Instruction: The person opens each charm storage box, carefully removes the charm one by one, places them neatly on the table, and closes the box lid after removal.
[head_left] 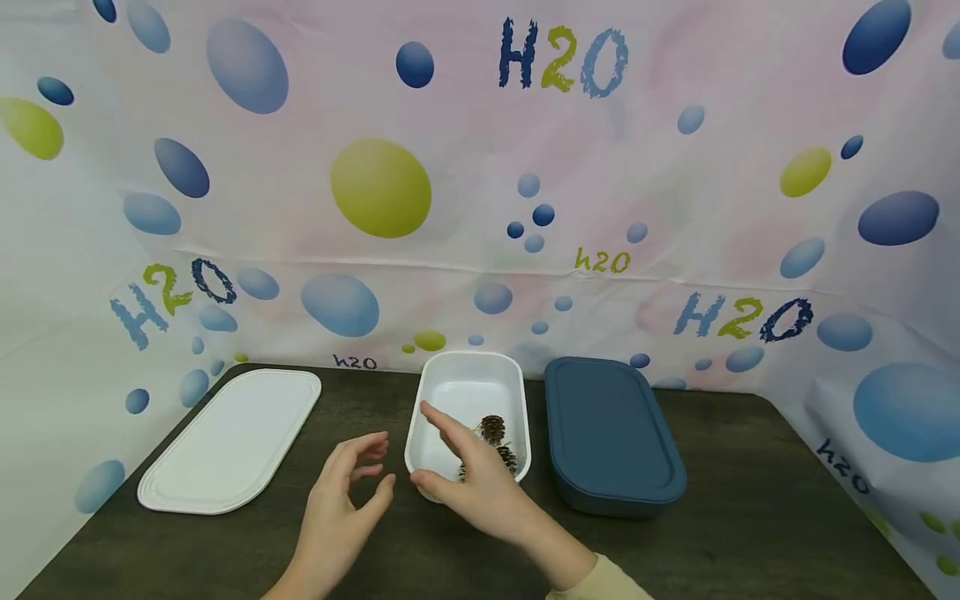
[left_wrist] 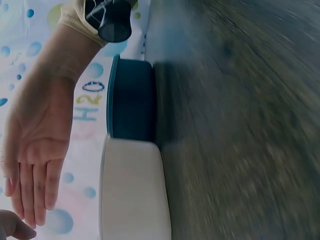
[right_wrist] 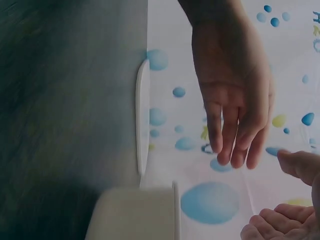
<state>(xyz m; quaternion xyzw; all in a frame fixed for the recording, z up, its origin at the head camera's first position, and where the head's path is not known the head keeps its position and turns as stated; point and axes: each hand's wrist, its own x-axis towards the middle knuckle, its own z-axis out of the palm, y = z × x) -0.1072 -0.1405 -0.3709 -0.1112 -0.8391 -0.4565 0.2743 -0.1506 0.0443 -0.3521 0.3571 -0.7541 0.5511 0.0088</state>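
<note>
A white rectangular container (head_left: 465, 393) holds a few small brown pine cones (head_left: 492, 428), partly hidden behind my right hand (head_left: 483, 492). That hand hovers over the container's near end, fingers extended and thumb apart, holding nothing. To the left of the container, my left hand (head_left: 341, 500) is raised above the table with relaxed, slightly bent fingers and no object in them. The two palms face each other with a gap between. In the left wrist view the right palm (left_wrist: 42, 120) shows flat; the right wrist view has the left hand (right_wrist: 232, 95) with fingers pointing down.
On the dark wooden table (head_left: 720, 500), a white lid (head_left: 232, 442) lies flat at the left. A dark blue lidded container (head_left: 615, 433) stands just right of the white one. Behind rises a backdrop (head_left: 465, 167) printed with coloured bubbles and "H2O".
</note>
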